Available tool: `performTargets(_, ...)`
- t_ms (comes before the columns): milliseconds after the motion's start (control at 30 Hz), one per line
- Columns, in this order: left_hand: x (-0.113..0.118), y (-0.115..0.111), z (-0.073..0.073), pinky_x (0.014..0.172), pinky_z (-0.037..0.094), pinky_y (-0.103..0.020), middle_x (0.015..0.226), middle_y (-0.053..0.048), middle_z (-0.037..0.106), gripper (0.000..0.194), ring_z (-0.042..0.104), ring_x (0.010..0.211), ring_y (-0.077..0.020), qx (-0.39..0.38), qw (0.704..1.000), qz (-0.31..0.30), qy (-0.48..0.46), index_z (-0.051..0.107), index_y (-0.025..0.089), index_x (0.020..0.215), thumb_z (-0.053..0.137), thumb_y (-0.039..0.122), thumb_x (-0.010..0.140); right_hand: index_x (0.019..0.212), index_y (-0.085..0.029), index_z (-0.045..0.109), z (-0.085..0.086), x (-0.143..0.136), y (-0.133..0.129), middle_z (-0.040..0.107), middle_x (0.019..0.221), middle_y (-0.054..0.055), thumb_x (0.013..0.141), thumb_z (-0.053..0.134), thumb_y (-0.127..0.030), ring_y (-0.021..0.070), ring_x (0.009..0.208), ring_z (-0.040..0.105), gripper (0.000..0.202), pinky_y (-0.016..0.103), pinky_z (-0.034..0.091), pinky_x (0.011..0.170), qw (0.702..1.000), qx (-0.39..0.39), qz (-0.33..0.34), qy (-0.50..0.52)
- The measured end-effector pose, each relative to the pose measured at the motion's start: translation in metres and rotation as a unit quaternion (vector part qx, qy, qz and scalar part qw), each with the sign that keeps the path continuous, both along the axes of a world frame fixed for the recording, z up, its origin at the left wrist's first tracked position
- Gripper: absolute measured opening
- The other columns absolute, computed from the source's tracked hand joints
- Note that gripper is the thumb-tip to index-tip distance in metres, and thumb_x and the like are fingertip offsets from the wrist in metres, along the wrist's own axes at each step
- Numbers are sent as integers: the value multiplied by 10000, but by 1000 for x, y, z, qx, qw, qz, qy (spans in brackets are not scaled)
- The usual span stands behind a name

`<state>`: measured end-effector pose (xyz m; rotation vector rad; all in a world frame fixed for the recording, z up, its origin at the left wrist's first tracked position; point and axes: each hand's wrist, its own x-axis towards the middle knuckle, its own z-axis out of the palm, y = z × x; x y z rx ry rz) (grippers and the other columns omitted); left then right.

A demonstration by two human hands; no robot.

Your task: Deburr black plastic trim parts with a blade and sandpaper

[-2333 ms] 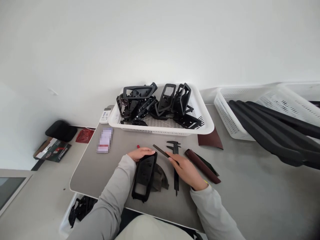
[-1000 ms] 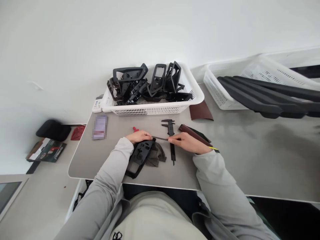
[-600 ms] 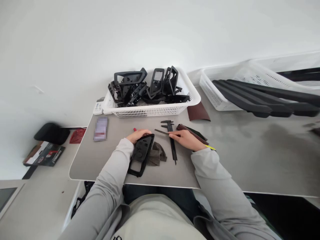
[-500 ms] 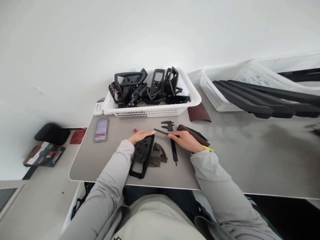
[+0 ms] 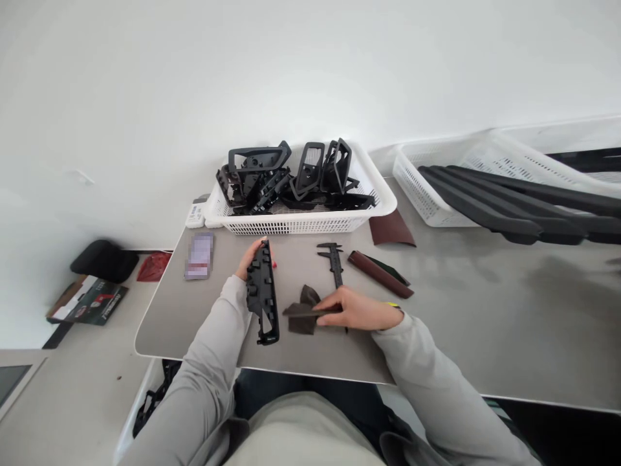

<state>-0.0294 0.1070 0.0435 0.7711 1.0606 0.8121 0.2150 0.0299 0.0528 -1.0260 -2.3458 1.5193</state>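
My left hand (image 5: pixel 248 260) grips the upper end of a black plastic trim frame (image 5: pixel 262 294), turned so that its clipped edge faces me; most fingers are hidden behind it. In my right hand (image 5: pixel 352 309) is a thin, flat dark strip (image 5: pixel 306 313), pinched near one end and pointing left. The strip lies over a crumpled brown cloth (image 5: pixel 301 321); I cannot tell whether they touch. Just beyond the right hand lies a black caliper (image 5: pixel 334 262), partly covered by it. A small red tip (image 5: pixel 274 264) shows beside the trim frame.
A white basket (image 5: pixel 291 226) at the back holds several black trim frames. Rolled brown sandpaper (image 5: pixel 381 274) and a flat brown sheet (image 5: pixel 392 229) lie to the right. Another white basket (image 5: pixel 427 206) carries long black parts (image 5: pixel 504 207). At left is a blurred phone-like rectangle (image 5: pixel 198 256).
My left hand has moved left and turned the trim frame onto its edge. My right hand has brought the strip down and toward me, from beside the frame's top to over the cloth.
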Motion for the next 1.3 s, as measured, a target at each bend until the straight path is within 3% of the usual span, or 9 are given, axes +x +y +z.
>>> performTargets(133, -5, -3, 5, 408, 319, -228, 422, 60, 348, 473, 341, 367, -72, -8, 998, 26, -48, 409, 208, 538, 540, 575, 806, 1104, -218, 739, -8, -12, -2, 734, 1120, 47, 849, 596, -408, 244, 998, 690, 348, 342, 523, 911, 999, 26, 17, 34)
performTargets(233, -6, -5, 4, 386, 293, -227, 405, 60, 332, 522, 324, 354, -70, -31, 998, 17, -50, 380, 212, 517, 538, 627, 790, 1148, -198, 714, -17, -6, 10, 671, 1242, 93, 891, 523, -417, 279, 1131, 635, 388, 405, 486, 990, 989, 107, -100, 22)
performTargets(333, 0, -10, -2, 384, 285, -233, 401, 57, 341, 560, 326, 356, -70, -39, 996, -9, -74, 390, 207, 513, 550, 694, 740, 1177, -171, 689, -20, 6, 22, 693, 1197, 124, 921, 457, -432, 299, 1077, 659, 433, 432, 516, 937, 954, 174, -246, -15)
performTargets(433, 9, -19, -12, 439, 340, -238, 453, 47, 442, 472, 400, 406, -76, -45, 996, -21, -74, 478, 188, 573, 679, 605, 668, 1216, -153, 655, -18, 13, 26, 734, 1095, 116, 945, 407, -425, 281, 973, 693, 457, 427, 530, 901, 928, 216, -303, -33)
performTargets(600, 20, -26, -25, 487, 333, -244, 514, 32, 528, 359, 459, 470, -91, -21, 996, -75, 31, 543, 156, 612, 772, 428, 561, 1273, -196, 614, -22, 6, 19, 696, 1195, 95, 969, 395, -378, 258, 1044, 671, 416, 376, 528, 889, 907, 317, -273, -41)
performTargets(767, 21, -27, -29, 527, 311, -247, 562, 35, 521, 315, 447, 515, -97, 20, 989, -128, 67, 586, 154, 692, 711, 420, 578, 1222, -177, 652, -34, 1, 9, 723, 831, 85, 993, 348, -416, 202, 697, 688, 450, 296, 517, 626, 887, 396, -224, -76)
performTargets(967, 21, -27, -28, 585, 322, -249, 610, 27, 500, 146, 417, 584, -107, 119, 981, -136, 65, 554, 171, 624, 612, 301, 591, 1172, -179, 685, -35, 7, 8, 668, 748, 69, 995, 349, -412, 171, 617, 634, 446, 277, 472, 575, 875, 424, -222, -73)
performTargets(1100, 20, -27, -29, 553, 317, -265, 599, -2, 519, 328, 433, 557, -117, 75, 984, -164, 5, 595, 152, 668, 632, 475, 620, 1182, -177, 681, -34, 7, 6, 650, 738, 63, 994, 365, -396, 154, 578, 604, 428, 271, 444, 549, 879, 432, -194, -59)
performTargets(1300, 24, -28, -35, 451, 247, -250, 471, 33, 405, 710, 317, 428, -75, 5, 985, -173, 20, 497, 175, 568, 380, 868, 671, 1152, -167, 696, -35, 3, 3, 644, 729, 67, 996, 369, -372, 151, 586, 595, 416, 267, 434, 562, 870, 454, -181, -61)
